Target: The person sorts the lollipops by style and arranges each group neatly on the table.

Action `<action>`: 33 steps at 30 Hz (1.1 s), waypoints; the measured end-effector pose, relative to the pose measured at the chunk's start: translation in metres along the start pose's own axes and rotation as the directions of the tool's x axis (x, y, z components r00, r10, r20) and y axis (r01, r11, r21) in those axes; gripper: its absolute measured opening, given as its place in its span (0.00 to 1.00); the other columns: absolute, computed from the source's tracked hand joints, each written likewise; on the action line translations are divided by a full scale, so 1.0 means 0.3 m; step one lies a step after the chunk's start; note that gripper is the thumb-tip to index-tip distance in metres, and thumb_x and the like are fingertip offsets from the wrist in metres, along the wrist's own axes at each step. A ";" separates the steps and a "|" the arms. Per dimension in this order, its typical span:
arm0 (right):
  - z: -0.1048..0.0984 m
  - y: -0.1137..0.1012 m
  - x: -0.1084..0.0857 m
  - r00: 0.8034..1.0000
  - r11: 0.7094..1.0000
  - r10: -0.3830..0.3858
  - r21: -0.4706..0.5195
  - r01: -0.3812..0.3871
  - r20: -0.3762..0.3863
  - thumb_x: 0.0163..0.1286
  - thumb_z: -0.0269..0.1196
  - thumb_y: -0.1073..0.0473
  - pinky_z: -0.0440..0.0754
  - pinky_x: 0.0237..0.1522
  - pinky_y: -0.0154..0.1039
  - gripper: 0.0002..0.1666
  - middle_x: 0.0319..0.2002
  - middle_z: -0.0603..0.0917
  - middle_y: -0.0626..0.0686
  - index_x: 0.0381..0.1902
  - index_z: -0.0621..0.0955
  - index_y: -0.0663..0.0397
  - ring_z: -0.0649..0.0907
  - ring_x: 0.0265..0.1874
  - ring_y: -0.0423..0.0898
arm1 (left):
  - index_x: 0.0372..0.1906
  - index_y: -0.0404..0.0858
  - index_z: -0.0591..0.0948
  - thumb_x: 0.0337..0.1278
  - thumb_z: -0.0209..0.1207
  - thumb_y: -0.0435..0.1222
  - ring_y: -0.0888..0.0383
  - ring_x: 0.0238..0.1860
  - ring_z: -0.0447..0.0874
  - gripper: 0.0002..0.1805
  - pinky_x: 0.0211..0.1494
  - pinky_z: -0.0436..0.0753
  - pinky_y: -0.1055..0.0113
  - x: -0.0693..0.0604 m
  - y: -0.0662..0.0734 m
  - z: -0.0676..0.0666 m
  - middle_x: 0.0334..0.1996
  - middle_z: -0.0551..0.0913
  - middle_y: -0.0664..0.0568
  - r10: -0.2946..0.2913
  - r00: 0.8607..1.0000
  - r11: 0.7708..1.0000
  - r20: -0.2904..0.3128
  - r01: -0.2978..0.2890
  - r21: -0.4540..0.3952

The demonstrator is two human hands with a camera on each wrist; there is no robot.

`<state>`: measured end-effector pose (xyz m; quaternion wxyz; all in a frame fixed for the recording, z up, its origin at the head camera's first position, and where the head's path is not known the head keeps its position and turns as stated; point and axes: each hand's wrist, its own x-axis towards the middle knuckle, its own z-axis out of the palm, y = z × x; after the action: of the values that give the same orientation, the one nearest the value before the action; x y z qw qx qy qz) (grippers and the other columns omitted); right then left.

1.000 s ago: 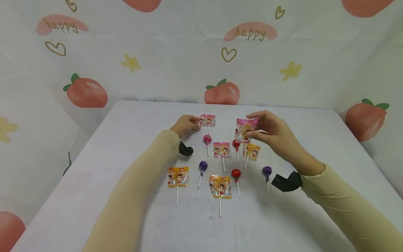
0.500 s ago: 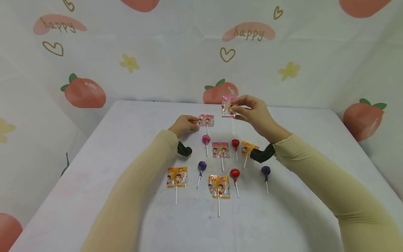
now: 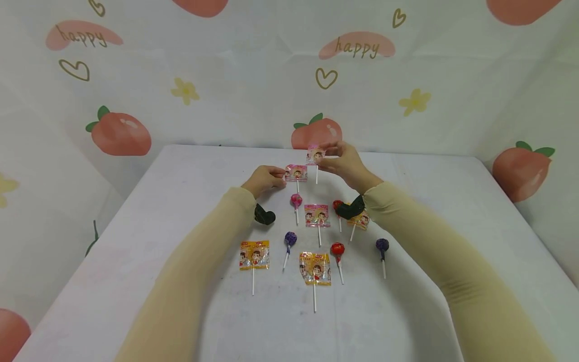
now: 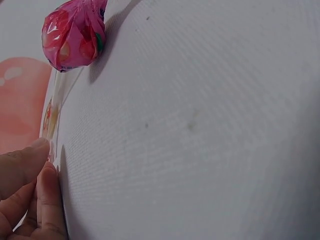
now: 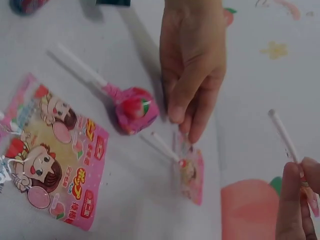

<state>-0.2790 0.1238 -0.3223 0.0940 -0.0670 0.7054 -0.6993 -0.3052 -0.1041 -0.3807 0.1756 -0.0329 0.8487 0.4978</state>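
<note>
At the far side of the table, my left hand pinches the left edge of a flat pink-packet lollipop lying on the cloth. My right hand holds a second pink-packet lollipop by its wrapper, raised behind and right of the first, its white stick hanging down. In the right wrist view, thumb and finger grip it near the stick. Just in front of the left hand lies a round pink lollipop, seen large as a pink ball in the left wrist view.
Nearer lie another pink-packet lollipop, orange-packet lollipops, red lollipops and purple lollipops. A dark strap end overhangs some of them. Behind the white table hangs a peach-print cloth.
My right hand has carried its pink-packet lollipop away and leftward, from above the red and orange ones to beside the far packet, lowering slightly at the end. The left hand has stayed put.
</note>
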 end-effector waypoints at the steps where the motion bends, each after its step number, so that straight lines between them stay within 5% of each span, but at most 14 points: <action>1: 0.004 0.013 0.010 1.000 1.000 0.004 -0.011 -0.004 -0.012 0.65 0.61 0.74 0.83 0.45 0.34 0.26 0.44 0.71 0.53 0.60 0.68 0.67 0.81 0.36 0.42 | 0.62 0.39 0.77 0.56 0.64 0.29 0.58 0.48 0.76 0.26 0.56 0.75 0.65 -0.002 0.001 0.000 0.54 0.78 0.46 0.000 1.000 1.000 0.000 0.000 -0.003; 11: 0.014 0.086 0.071 0.990 0.994 0.095 -0.044 -0.100 -0.100 0.67 0.60 0.72 0.84 0.36 0.32 0.23 0.40 0.75 0.53 0.59 0.71 0.67 0.83 0.33 0.42 | 0.63 0.39 0.76 0.57 0.63 0.29 0.58 0.47 0.76 0.26 0.58 0.75 0.65 -0.007 0.002 -0.006 0.54 0.78 0.46 -0.001 1.000 1.000 -0.003 0.001 0.004; 20: 0.010 0.102 0.097 0.974 0.975 0.185 -0.098 -0.198 -0.129 0.67 0.58 0.73 0.81 0.53 0.45 0.26 0.42 0.74 0.56 0.63 0.69 0.66 0.81 0.36 0.45 | 0.63 0.39 0.76 0.57 0.63 0.29 0.57 0.49 0.76 0.26 0.60 0.74 0.64 -0.007 0.006 -0.002 0.54 0.78 0.46 -0.015 1.000 1.000 0.003 0.015 -0.008; 27: -0.002 0.116 0.108 0.960 0.943 0.225 -0.209 -0.258 -0.167 0.63 0.61 0.74 0.83 0.38 0.32 0.28 0.40 0.73 0.54 0.62 0.70 0.64 0.80 0.28 0.40 | 0.63 0.40 0.76 0.57 0.63 0.30 0.56 0.50 0.74 0.26 0.61 0.73 0.63 -0.007 0.008 0.003 0.54 0.79 0.46 -0.024 1.000 1.000 -0.003 0.024 0.005; 33: 0.002 0.128 0.105 0.960 0.925 0.237 -0.265 -0.270 -0.152 0.65 0.60 0.73 0.84 0.37 0.34 0.28 0.42 0.74 0.56 0.63 0.68 0.65 0.80 0.26 0.40 | 0.62 0.40 0.76 0.58 0.63 0.30 0.57 0.48 0.74 0.25 0.60 0.74 0.64 -0.002 0.005 0.004 0.54 0.79 0.47 -0.022 1.000 1.000 -0.004 0.022 0.011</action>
<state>-0.3082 0.1166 -0.3619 0.1313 0.0533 0.8053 -0.5757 -0.3048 -0.1022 -0.3798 0.1797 -0.0419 0.8513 0.4912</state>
